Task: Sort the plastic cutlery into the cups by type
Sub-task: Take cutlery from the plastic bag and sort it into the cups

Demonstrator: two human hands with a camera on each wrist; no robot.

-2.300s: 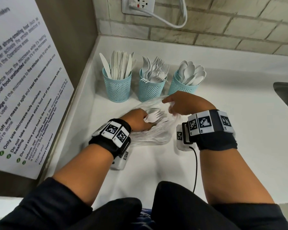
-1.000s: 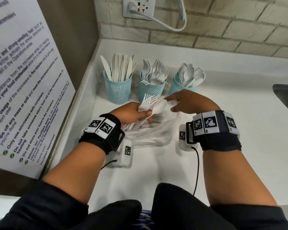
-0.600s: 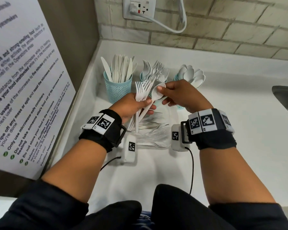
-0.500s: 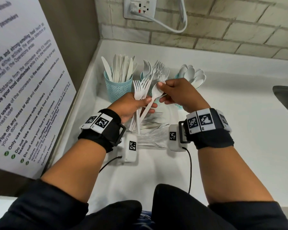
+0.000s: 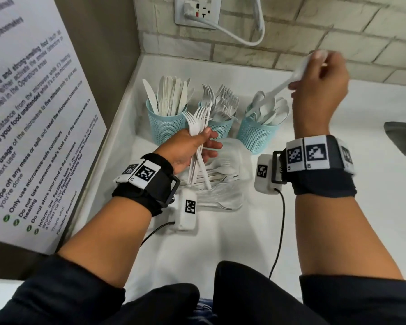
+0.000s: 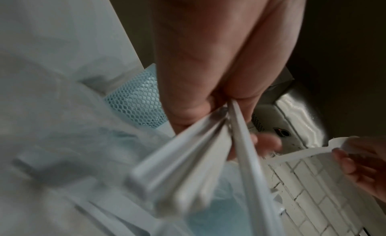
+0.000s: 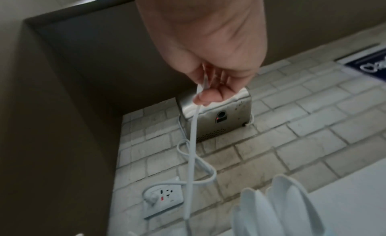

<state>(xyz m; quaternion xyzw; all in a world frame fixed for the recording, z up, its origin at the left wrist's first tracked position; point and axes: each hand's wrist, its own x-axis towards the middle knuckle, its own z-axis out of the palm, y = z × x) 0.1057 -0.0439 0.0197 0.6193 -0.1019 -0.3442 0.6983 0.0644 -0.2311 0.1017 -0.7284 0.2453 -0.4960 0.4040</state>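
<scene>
White plastic already fills the three teal cups (image 5: 165, 123): knives left, forks middle, spoons right. Your right hand (image 5: 319, 76) pinches one spoon (image 5: 281, 86) above the spoon cup, your left hand (image 5: 190, 148) grips a bunch of forks (image 5: 198, 137), and more waits in the clear bag (image 5: 220, 184). The counter (image 5: 338, 219) is white, cornered by brick wall.

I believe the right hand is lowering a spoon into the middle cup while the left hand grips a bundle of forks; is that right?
Not quite. In the head view the right hand holds the spoon handle-down over the right cup, which holds the spoons, not the middle cup, which holds forks. The rest stands: the left hand grips a bundle of forks.
</scene>
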